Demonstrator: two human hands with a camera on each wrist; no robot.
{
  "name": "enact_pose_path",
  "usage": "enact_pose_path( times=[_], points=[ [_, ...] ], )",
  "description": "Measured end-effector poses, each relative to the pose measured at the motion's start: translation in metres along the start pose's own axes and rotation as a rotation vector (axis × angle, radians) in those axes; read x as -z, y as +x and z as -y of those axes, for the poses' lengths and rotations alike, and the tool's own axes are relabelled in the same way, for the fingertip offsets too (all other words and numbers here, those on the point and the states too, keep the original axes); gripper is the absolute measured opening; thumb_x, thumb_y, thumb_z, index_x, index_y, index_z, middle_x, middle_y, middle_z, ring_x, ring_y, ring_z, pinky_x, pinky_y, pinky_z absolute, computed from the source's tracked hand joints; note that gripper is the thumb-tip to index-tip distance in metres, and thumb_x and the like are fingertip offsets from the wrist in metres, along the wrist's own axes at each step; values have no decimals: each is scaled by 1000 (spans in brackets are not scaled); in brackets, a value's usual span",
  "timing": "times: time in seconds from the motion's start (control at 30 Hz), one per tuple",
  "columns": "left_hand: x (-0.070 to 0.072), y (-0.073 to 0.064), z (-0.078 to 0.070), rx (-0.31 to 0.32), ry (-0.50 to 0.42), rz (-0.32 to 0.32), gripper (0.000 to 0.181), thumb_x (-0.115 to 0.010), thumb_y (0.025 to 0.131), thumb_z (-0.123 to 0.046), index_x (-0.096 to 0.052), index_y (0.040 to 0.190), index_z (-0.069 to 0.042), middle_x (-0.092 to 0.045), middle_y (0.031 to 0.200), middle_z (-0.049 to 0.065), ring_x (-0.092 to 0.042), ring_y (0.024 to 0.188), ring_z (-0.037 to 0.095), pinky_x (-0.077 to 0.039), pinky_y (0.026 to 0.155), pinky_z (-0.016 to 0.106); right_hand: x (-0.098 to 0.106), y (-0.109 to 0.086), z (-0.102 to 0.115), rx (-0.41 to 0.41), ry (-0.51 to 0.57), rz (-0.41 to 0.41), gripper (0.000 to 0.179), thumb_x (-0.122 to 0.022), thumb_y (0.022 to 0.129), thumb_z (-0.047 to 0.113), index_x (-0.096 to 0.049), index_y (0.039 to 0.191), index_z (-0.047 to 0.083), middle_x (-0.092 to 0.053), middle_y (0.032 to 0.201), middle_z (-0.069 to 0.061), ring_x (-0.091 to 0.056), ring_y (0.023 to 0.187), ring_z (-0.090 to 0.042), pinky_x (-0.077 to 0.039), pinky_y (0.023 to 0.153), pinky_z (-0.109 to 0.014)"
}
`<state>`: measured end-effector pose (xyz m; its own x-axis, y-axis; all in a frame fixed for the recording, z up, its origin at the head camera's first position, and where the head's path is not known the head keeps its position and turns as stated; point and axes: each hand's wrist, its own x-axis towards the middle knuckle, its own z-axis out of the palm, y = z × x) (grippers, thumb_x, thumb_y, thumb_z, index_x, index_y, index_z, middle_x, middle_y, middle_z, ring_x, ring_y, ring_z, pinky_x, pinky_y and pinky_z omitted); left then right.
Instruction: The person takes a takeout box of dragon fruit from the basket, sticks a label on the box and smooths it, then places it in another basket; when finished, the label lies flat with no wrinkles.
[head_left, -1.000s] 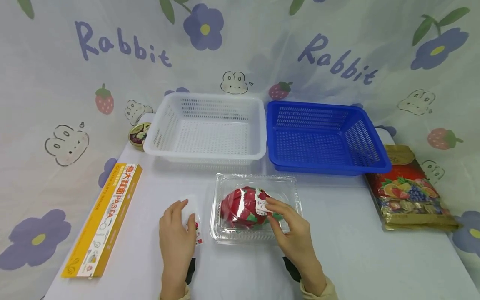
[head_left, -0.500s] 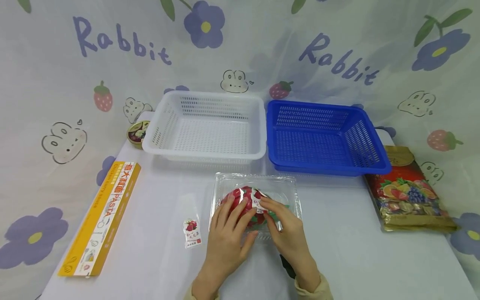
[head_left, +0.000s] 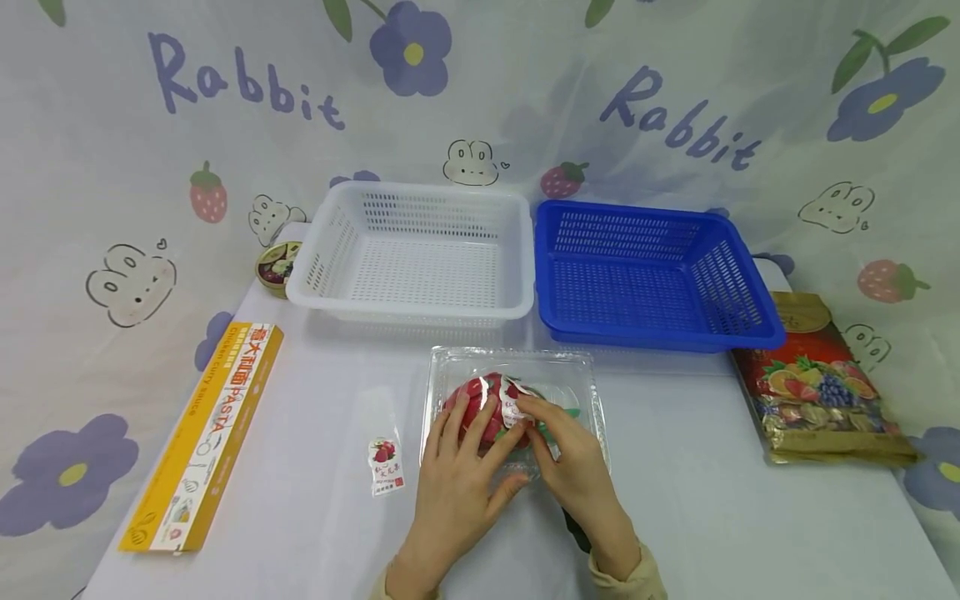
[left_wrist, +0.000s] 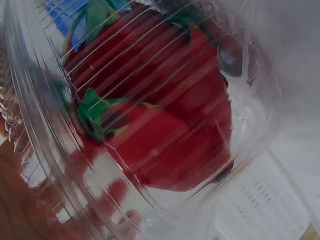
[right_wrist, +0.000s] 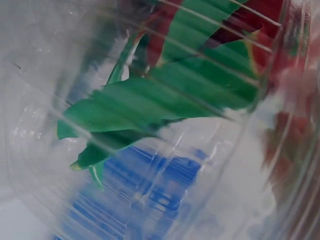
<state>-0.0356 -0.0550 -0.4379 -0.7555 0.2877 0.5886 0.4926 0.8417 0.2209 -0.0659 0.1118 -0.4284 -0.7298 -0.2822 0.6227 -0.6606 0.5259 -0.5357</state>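
A clear plastic clamshell box [head_left: 573, 367] lies on the white table with a red dragon fruit [head_left: 472, 400] inside. Through the clear wall, the left wrist view shows the red fruit [left_wrist: 170, 120] close up, and the right wrist view its green leaf tips [right_wrist: 160, 95]. On the lid, a white printed sticker [head_left: 512, 410] sits over the fruit. My left hand [head_left: 453, 492] rests on the lid with fingers extended, fingertips beside the sticker. My right hand [head_left: 573, 454] pinches the sticker's right edge between thumb and fingers. To the left lies a second sticker [head_left: 386, 467] on a strip.
A white basket [head_left: 408, 312] and a blue basket [head_left: 660, 340] stand side by side behind the box. A yellow pasta box [head_left: 202, 442] and a round tin [head_left: 274, 265] are at the left. A red and gold bag [head_left: 817, 383] lies at the right.
My left hand has moved right, from over the loose sticker strip onto the box lid. The right hand stays at the sticker, which now sits slightly further left.
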Motion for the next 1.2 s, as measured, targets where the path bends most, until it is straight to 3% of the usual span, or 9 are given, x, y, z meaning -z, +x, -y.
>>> enact_pose_path(
  times=[0.07,0.23,0.4,0.6,0.73,0.93,1.07,1.13,1.2],
  points=[
    [0,-1,0,7,10,2,56,-29,97,-62,-65,124,-29,-58,135,10,-45,132,41,-35,107,55,0,0,-1,4,-2,6,50,-73,71,-17,-63,117,0,-70,112,-15,-68,102,-32,-40,102,-9],
    [1,-3,0,25,24,29,48,-47,93,-58,-67,122,-25,-57,138,9,-44,133,41,-35,108,54,1,-1,-1,3,-12,35,52,-73,71,-17,-62,118,0,-69,113,-14,-67,105,-31,-41,102,-11],
    [3,-5,2,34,21,39,43,-52,91,-54,-68,113,-20,-58,137,7,-46,132,39,-36,108,52,1,0,0,-25,-11,63,56,-77,71,-10,-59,124,1,-68,118,-14,-66,109,-30,-44,102,-16],
    [3,-4,3,24,14,23,40,-66,81,-49,-68,107,-20,-59,137,6,-50,130,37,-39,107,51,-9,1,5,-59,-154,-44,48,-79,73,0,-64,119,3,-72,111,-10,-69,101,-27,-54,90,-37],
    [3,-4,3,27,21,23,39,-67,79,-50,-68,104,-20,-60,136,6,-51,128,37,-39,106,51,-15,2,7,-59,-223,-102,46,-80,71,-1,-67,115,6,-74,106,-7,-70,94,-24,-51,90,-43],
    [1,-3,4,24,12,12,37,-67,79,-51,-67,99,-20,-61,135,6,-51,128,36,-39,107,50,-17,1,10,-79,-255,-109,42,-79,72,-2,-69,111,7,-73,110,-6,-70,100,-21,-49,93,-44],
    [0,-3,4,20,1,2,40,-54,89,-56,-67,98,-19,-62,134,6,-51,129,36,-38,107,49,-20,-1,12,-93,-255,-133,35,-74,74,-7,-71,105,8,-73,113,-7,-70,102,-22,-48,94,-47],
    [0,-2,5,22,-6,0,42,-49,91,-57,-67,98,-19,-62,133,6,-51,129,36,-38,107,49,-21,-1,13,-94,-256,-155,34,-69,75,-11,-71,103,8,-73,112,-8,-69,104,-27,-49,93,-48],
    [1,-1,5,29,-17,2,41,-53,89,-56,-67,98,-19,-63,131,6,-52,128,36,-39,106,49,-22,-1,13,-95,-255,-180,39,-64,72,-18,-71,101,7,-73,111,-10,-68,106,-34,-50,90,-50]
  ],
)
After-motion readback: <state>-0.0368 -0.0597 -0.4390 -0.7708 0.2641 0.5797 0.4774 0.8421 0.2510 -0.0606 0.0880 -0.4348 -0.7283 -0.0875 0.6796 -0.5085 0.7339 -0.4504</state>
